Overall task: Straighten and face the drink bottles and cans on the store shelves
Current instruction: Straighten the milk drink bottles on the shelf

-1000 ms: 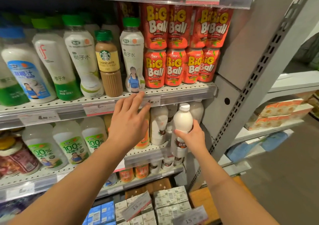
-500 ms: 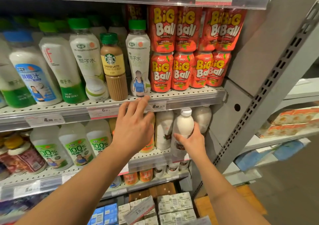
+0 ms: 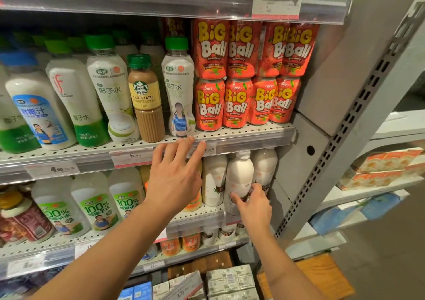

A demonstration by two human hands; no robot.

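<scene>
Facing step on the lower shelf (image 3: 197,217): right hand (image 3: 254,205) pinches the white bottle (image 3: 239,180) at 4 o'clock, left hand (image 3: 174,175) released, fingers spread at the shelf lip above; next, presumably, turn its label forward.

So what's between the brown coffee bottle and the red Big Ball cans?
One tall coconut water bottle with a green cap stands between the coffee bottle and the Big Ball cans, seen in the head view.
</scene>
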